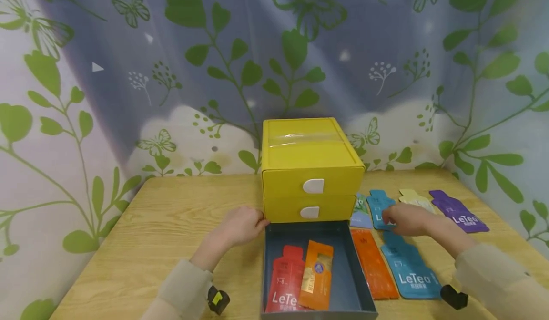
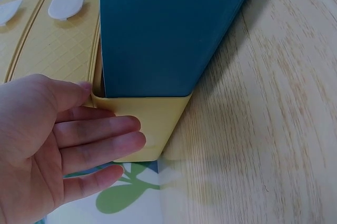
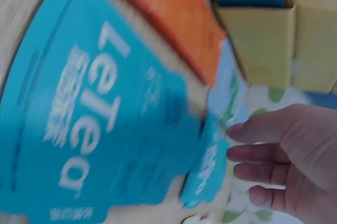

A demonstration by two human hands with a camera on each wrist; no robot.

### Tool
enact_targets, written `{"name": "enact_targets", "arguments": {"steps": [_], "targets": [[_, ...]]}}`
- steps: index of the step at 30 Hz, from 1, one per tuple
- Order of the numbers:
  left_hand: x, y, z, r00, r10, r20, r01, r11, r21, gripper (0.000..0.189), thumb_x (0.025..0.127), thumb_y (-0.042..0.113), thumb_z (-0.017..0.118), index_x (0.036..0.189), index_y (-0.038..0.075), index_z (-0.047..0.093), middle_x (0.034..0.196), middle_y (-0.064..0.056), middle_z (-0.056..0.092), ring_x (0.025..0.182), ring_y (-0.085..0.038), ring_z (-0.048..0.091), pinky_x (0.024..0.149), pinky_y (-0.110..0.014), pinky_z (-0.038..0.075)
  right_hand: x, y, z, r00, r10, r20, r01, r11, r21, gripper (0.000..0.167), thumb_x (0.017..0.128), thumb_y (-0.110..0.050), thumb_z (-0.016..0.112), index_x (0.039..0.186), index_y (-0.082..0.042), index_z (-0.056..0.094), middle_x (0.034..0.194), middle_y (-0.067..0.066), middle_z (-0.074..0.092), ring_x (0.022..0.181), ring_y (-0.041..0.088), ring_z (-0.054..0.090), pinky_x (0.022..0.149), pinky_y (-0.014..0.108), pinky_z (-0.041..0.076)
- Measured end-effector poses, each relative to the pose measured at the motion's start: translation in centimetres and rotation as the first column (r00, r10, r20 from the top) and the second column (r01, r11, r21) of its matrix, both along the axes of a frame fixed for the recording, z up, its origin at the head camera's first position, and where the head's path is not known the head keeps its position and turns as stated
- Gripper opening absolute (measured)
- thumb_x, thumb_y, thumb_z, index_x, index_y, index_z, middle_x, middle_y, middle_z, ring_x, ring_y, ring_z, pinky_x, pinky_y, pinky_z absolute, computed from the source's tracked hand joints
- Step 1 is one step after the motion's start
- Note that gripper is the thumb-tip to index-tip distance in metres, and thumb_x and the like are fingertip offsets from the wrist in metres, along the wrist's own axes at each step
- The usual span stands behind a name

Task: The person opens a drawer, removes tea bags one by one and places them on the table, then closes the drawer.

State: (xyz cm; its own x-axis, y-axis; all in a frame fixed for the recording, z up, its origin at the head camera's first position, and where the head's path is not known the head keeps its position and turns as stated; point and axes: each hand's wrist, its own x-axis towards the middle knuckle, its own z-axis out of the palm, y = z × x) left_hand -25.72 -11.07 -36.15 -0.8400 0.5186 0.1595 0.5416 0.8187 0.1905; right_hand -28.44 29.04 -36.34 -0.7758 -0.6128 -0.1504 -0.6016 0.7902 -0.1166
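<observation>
My left hand (image 1: 242, 224) is at the front left edge of a yellow drawer box (image 1: 309, 155). In the left wrist view its thumb tip touches the box's edge, while the fingers extend along the side wall. The bottom drawer (image 1: 347, 289), dark blue-grey inside, is pulled out. In it lie a red LeTea pouch (image 1: 285, 277) and an orange packet (image 1: 323, 282) that overlaps it. My right hand (image 1: 409, 219) reaches over the farther teal pouch (image 1: 378, 208), fingertips right at it and fingers loosely bent. The nearer teal LeTea pouch (image 1: 411, 270) lies flat below that hand.
An orange packet (image 1: 375, 267) lies right beside the open drawer. Behind it is a light blue and green packet (image 1: 360, 212). Pale yellow (image 1: 413, 197) and purple (image 1: 461, 215) pouches lie at the back right. A leaf-patterned curtain (image 1: 206, 91) closes off the wooden table's back.
</observation>
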Motion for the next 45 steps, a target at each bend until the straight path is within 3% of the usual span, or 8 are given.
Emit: {"name": "enact_targets", "arguments": {"steps": [8,15,23,33,45], "targets": [[0.0,-0.1,-0.2,1.000,-0.005,0.003,0.005,1.000,0.020,0.031,0.091,0.022,0.059,0.062,0.014,0.052,0.053,0.005,0.043,0.048,-0.010,0.039,0.047,-0.026,0.035,1.4,-3.6,2.2,0.993,0.097,-0.074,-0.104,0.990,-0.094,0.006,0.083,-0.006,0.064,0.089,-0.007,0.065,0.079,-0.006,0.060,0.067,0.011,0.054,0.061,0.031,0.048],[0.1,0.0,-0.2,1.000,0.005,0.012,-0.005,1.000,0.017,0.030,0.091,0.022,0.058,0.063,0.014,0.052,0.053,0.005,0.044,0.048,-0.011,0.039,0.047,-0.026,0.035,1.9,-5.9,3.1,0.982,0.171,-0.074,-0.181,0.971,-0.158,0.006,0.085,-0.005,0.062,0.086,-0.009,0.067,0.076,-0.009,0.059,0.063,0.003,0.050,0.058,0.025,0.046],[0.2,0.0,-0.2,1.000,-0.003,0.000,0.003,1.000,0.018,0.030,0.091,0.021,0.058,0.063,0.013,0.052,0.052,0.005,0.043,0.047,-0.010,0.039,0.047,-0.026,0.035,2.1,-6.6,3.0,0.990,0.142,-0.025,-0.144,0.973,-0.181,0.009,0.088,-0.008,0.060,0.089,-0.009,0.068,0.076,-0.011,0.060,0.062,0.000,0.050,0.060,0.024,0.047],[0.2,0.0,0.0,1.000,-0.006,-0.002,0.006,1.000,0.020,0.031,0.092,0.022,0.058,0.063,0.013,0.052,0.052,0.006,0.042,0.047,-0.010,0.038,0.047,-0.025,0.034,3.3,-8.6,3.3,0.983,0.168,0.078,-0.149,0.967,-0.209,0.009,0.089,-0.006,0.058,0.094,-0.008,0.066,0.080,-0.006,0.061,0.062,0.000,0.051,0.062,0.024,0.048],[0.1,0.0,-0.2,1.000,-0.016,-0.017,0.016,1.000,0.013,0.030,0.091,0.021,0.059,0.063,0.013,0.052,0.052,0.005,0.042,0.047,-0.010,0.039,0.047,-0.026,0.035,3.6,-10.6,2.7,0.972,0.225,0.070,-0.207,0.958,-0.200,0.008,0.086,-0.005,0.061,0.093,-0.005,0.066,0.076,-0.009,0.058,0.064,0.002,0.049,0.063,0.023,0.047]]}}
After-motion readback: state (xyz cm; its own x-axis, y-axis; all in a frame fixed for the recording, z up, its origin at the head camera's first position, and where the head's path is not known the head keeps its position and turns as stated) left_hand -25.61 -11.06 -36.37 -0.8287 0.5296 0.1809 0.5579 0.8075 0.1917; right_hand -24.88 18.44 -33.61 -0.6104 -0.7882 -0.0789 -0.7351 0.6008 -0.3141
